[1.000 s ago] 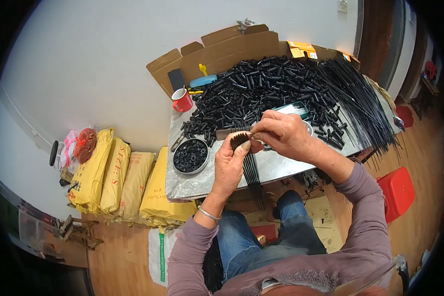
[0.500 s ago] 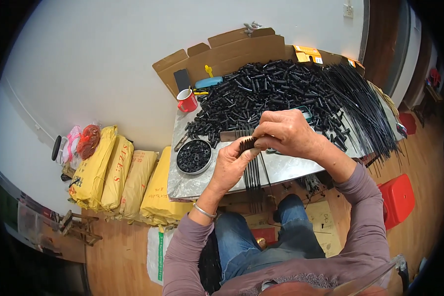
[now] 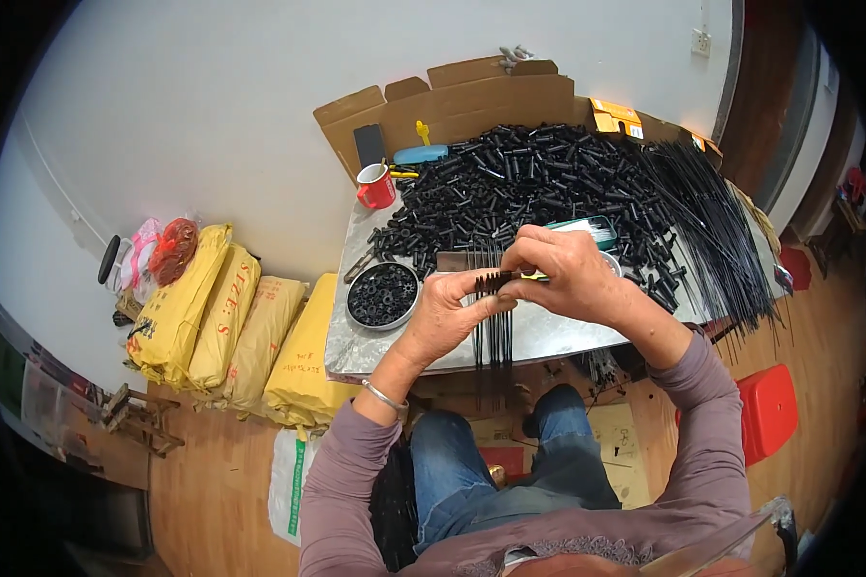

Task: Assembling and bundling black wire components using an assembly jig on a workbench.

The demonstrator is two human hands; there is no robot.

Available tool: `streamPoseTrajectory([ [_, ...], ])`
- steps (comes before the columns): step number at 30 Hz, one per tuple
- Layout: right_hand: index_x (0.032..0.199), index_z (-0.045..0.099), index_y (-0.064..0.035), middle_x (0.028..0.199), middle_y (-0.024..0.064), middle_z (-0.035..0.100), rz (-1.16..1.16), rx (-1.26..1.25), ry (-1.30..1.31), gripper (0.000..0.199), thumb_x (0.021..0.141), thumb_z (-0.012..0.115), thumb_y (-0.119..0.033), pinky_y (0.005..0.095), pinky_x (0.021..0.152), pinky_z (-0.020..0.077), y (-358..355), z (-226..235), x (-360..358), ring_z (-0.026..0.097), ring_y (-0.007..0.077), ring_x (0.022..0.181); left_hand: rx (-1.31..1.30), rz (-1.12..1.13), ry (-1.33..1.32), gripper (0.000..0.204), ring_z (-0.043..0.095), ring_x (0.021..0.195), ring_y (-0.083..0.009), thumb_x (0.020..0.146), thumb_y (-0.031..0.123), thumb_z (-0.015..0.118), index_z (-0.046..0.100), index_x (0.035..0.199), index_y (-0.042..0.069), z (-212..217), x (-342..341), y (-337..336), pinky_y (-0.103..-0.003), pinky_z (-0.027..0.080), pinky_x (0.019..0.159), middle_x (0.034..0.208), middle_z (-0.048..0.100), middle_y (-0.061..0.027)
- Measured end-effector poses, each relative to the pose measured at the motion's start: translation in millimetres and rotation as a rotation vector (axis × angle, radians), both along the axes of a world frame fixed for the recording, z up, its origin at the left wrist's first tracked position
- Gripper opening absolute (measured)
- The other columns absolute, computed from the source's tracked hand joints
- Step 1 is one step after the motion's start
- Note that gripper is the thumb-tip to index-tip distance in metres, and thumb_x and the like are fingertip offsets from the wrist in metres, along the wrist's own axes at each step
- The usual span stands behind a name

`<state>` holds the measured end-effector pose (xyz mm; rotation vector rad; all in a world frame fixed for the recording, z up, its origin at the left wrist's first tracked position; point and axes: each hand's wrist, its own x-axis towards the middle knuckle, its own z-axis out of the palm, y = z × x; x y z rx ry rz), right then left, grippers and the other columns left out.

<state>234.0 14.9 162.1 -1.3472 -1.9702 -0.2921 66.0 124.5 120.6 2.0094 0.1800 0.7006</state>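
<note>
My left hand (image 3: 443, 313) is closed around a row of several thin black rods (image 3: 494, 351), which hang down past the table's front edge. Their upper ends stick up above my fingers. Thumb and fingers of my right hand (image 3: 573, 274) pinch together at the right side of the same row, touching the dark part gripped there; what exactly lies between those fingertips is hidden. Left of my left hand, a round metal bowl (image 3: 383, 329) holds small black ring-like parts (image 3: 383, 293). Behind both hands spreads a large heap of short black tubes (image 3: 510, 173).
Long thin black rods (image 3: 717, 226) lie at the table's right side. A red mug (image 3: 382, 191), a blue case (image 3: 420, 155) and a green box (image 3: 602, 229) stand around the heap, with cardboard (image 3: 491, 101) behind. Yellow sacks (image 3: 223, 322) lean at left; a red stool (image 3: 770, 413) is at right.
The view has shifted slightly, uncovering more of the green box. The row of rods now hangs more upright, and my right hand stays at its right side.
</note>
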Motion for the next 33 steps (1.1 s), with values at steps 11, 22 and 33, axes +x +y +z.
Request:
streamPoseTrajectory([
  [11,0.077,0.058,-0.0052,0.069,0.0061,0.058,-0.002,-0.126,0.091,0.019,0.072,0.074,-0.014,0.0318,0.052,0.0454,-5,5,-1,0.059,0.0203,0.06,0.119,0.014,-0.002,0.023,0.06,0.074,-0.0046,0.08,0.012,0.073,0.07,0.102,0.006,1,1,-1,-0.024,0.049,0.066,0.082,0.071,-0.0043],
  [22,0.077,0.058,-0.0029,0.068,0.0031,0.057,0.048,-0.174,0.226,0.021,0.072,0.076,-0.012,0.0264,0.051,0.0431,-7,1,0,0.055,0.0134,0.058,0.206,0.011,-0.018,0.022,0.06,0.068,-0.0066,0.076,0.011,0.075,0.071,0.096,0.005,1,3,-3,-0.025,0.048,0.062,0.08,0.069,-0.0072],
  [33,0.075,0.058,-0.0053,0.068,0.0049,0.057,0.038,0.06,-0.032,0.024,0.065,0.078,-0.013,0.0301,0.048,0.0451,0,1,2,0.059,0.0205,0.057,0.339,-0.004,-0.01,0.026,0.062,0.067,-0.0114,0.071,0.014,0.078,0.071,0.096,0.006,9,5,0,-0.026,0.048,0.062,0.078,0.069,-0.0066],
])
